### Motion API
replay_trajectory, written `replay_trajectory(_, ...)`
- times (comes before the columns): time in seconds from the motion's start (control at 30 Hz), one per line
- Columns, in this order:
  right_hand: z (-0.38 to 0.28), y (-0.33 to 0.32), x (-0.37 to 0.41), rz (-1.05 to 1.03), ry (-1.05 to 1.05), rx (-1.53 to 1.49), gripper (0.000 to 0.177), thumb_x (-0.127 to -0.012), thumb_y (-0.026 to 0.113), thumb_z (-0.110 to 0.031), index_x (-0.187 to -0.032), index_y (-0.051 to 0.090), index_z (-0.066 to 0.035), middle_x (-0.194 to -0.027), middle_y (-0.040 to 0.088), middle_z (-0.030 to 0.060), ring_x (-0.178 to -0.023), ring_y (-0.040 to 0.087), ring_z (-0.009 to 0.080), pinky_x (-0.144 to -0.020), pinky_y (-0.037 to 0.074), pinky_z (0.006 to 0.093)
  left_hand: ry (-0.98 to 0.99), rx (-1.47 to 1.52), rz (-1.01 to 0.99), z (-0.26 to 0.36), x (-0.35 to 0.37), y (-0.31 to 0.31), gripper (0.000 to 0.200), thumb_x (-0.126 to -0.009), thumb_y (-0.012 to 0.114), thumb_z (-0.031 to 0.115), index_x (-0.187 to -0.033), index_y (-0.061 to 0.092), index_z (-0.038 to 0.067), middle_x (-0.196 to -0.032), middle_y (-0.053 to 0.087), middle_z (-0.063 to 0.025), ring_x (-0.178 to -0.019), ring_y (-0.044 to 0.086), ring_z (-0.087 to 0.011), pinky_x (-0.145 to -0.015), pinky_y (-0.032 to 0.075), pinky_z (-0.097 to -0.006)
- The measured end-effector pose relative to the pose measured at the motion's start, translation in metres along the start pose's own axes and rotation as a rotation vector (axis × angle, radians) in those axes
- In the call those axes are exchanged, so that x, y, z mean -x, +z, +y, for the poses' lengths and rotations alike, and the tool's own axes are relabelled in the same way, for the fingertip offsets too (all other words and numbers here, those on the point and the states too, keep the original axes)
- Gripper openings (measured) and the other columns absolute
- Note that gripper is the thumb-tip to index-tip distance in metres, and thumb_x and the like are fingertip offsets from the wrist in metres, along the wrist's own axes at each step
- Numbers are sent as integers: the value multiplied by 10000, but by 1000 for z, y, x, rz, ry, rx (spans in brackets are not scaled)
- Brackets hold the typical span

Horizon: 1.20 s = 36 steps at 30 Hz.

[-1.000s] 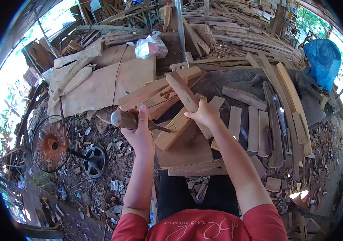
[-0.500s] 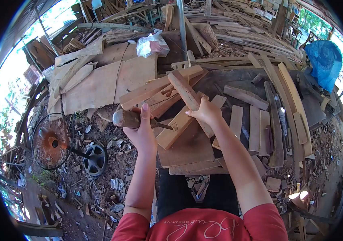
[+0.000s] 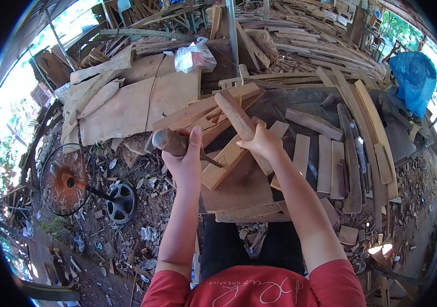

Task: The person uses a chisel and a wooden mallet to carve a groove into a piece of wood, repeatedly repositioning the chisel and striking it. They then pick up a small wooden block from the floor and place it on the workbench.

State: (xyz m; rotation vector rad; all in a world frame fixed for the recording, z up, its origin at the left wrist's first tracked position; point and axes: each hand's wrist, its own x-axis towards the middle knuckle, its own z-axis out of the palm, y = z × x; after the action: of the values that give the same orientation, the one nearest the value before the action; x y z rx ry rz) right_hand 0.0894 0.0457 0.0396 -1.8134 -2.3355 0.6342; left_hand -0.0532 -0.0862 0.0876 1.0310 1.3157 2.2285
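Note:
A chisel [image 3: 171,142] with a thick wooden handle is in my left hand [image 3: 185,159], its fingers wrapped round the handle. The metal blade points right and its tip meets a light wooden block [image 3: 224,162] near some marks on its face. My right hand [image 3: 263,142] grips a wooden mallet [image 3: 235,115], which slants up and to the left above the block. Longer planks [image 3: 205,108] lie crossed behind the block.
Under the block is a low wooden bench [image 3: 244,192]. Short wood pieces [image 3: 324,163] lie in a row at the right, beside long curved boards [image 3: 377,138]. A metal pole [image 3: 232,36] stands beyond. A black wheel [image 3: 121,203] lies at the left.
My left hand has moved slightly up and right, and the chisel handle has tilted up with it. My right hand and the mallet stay almost in place.

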Motion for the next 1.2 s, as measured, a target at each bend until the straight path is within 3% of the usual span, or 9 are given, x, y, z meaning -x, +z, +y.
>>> replay_trajectory(0.57,9,7,-1,10,-32,-50,848,-647,675,-539,-1210,402,32,-1061,583,186,-972,590,281,-805,480,366,182,-48,-12,-28,-3,8,167,-750,668,66,-733,503,45,-650,523,8,-584,473,-59,-552,388,-204)
replay_trajectory(0.67,15,-6,4,61,-104,-30,833,-646,687,-507,-1212,413,40,-1073,580,199,-979,584,296,-819,468,366,203,-132,-13,-26,-2,12,145,-793,614,23,-824,473,33,-656,506,-11,-547,494,-73,-500,400,-204)
replay_trajectory(0.83,3,-104,53,-208,-551,-302,725,-616,723,-463,-1095,522,42,-1005,601,180,-904,589,242,-818,442,322,246,-110,-40,-13,5,18,134,-754,622,8,-754,491,34,-673,519,0,-583,495,-62,-542,413,-205)
replay_trajectory(0.9,-6,-142,85,119,-601,-305,675,-628,718,-433,-1073,526,36,-923,613,149,-839,593,211,-766,457,308,203,-126,-38,-10,3,17,135,-751,621,8,-747,489,36,-672,520,-1,-588,496,-60,-545,413,-205)
replay_trajectory(1.0,-20,-175,111,87,-665,-659,639,-661,691,-422,-1077,511,27,-882,605,120,-778,598,190,-705,473,305,113,-126,-73,-10,2,16,119,-744,627,38,-790,520,15,-700,557,-23,-629,512,-56,-583,430,-210)
replay_trajectory(1.07,-34,-169,125,107,-874,-1105,635,-659,676,-387,-1125,481,-3,-588,506,58,-444,507,106,-385,393,220,79,-114,-95,-8,-1,17,151,-738,634,68,-839,552,-9,-729,593,-45,-665,526,-55,-618,447,-215)
replay_trajectory(1.1,-23,-164,121,177,-808,-756,657,-652,694,-421,-1100,485,11,-649,557,86,-544,581,186,-482,464,288,149,-93,-101,-6,-1,21,157,-733,635,64,-841,550,-11,-735,598,-48,-676,534,-60,-625,449,-219)
replay_trajectory(1.13,-28,-167,125,173,-819,-754,657,-652,694,-421,-1100,485,11,-649,557,86,-544,581,186,-482,464,288,219,-71,-107,-5,0,24,162,-728,636,61,-842,548,-14,-742,603,-52,-687,542,-65,-632,450,-222)
replay_trajectory(1.2,-43,-182,146,-55,-672,247,637,-673,686,-429,-1094,479,3,-789,618,120,-712,609,243,-657,485,372,228,-78,-112,-5,0,24,166,-721,634,53,-848,551,-14,-748,610,-57,-690,553,-72,-640,454,-227)
